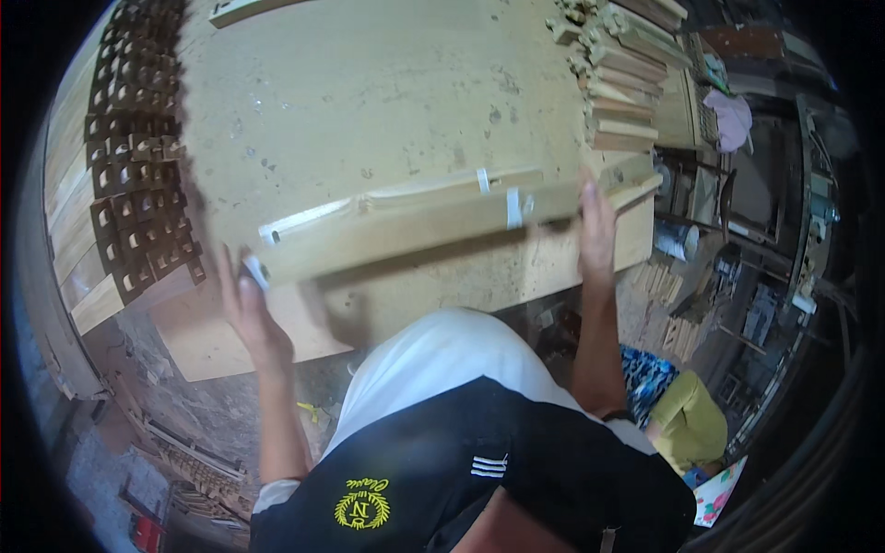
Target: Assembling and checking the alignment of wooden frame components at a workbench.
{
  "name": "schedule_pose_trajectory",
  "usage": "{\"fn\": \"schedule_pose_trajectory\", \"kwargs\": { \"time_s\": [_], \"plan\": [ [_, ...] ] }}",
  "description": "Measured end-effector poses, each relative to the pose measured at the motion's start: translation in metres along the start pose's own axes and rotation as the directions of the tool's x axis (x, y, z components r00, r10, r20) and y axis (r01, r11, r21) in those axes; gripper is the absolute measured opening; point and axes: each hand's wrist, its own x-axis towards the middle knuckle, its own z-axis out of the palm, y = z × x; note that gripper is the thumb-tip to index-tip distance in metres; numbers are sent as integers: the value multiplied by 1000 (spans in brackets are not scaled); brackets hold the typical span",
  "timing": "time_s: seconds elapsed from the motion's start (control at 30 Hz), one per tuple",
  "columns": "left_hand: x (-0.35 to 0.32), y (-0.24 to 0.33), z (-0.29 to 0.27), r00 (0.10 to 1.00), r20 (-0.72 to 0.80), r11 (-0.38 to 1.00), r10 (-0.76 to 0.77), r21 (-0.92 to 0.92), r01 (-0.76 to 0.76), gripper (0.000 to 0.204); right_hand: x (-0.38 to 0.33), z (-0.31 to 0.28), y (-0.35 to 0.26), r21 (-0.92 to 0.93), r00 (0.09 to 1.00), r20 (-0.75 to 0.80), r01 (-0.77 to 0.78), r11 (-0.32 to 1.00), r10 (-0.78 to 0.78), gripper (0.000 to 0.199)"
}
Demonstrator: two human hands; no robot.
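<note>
A long, pale wooden bar [396,233] stretches across the table in front of me, a white strip around it right of the middle and a hole near its end. My left hand [256,318] grips its left end. Towards the right end, my right hand [597,226] holds it with the fingers upright along the wood; the far tip is blurred. The bar is tilted, its right end farther away, and casts a shadow on the table. Just behind it lies a second similar bar [369,205], also with a white strip and a hole at its left end.
Stacked bars with slotted dark ends [138,184] line the table's left side. More wooden pieces [627,92] are piled at the far right of the worn tabletop [396,83]. Another bar [249,9] lies at the far edge. A person in yellow trousers [691,419] is low at the right.
</note>
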Motion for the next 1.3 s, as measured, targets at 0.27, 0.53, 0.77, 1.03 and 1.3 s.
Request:
{"fn": "schedule_pose_trajectory", "kwargs": {
  "time_s": [0.27,0.53,0.77,1.03,1.3],
  "plan": [
    [127,-28,6,968,192,985,-161,98,144,69,109,41,25,-156,996,29,87,984,-84,80],
    [77,-14,15,973,186,731,-134,682,-29,69,37,-27,44,-162,996,-81,14,987,-27,61],
    [7,31,90,957,211,683,201,669,-291,72,64,-150,136,-340,834,-472,-471,814,286,67],
    [-103,18,197,794,574,678,200,505,-535,80,26,-179,177,398,889,-153,-345,850,432,45],
    [-160,4,254,468,803,893,-368,446,-64,78,-62,-172,173,434,908,19,369,822,-418,54]
  ]
}}
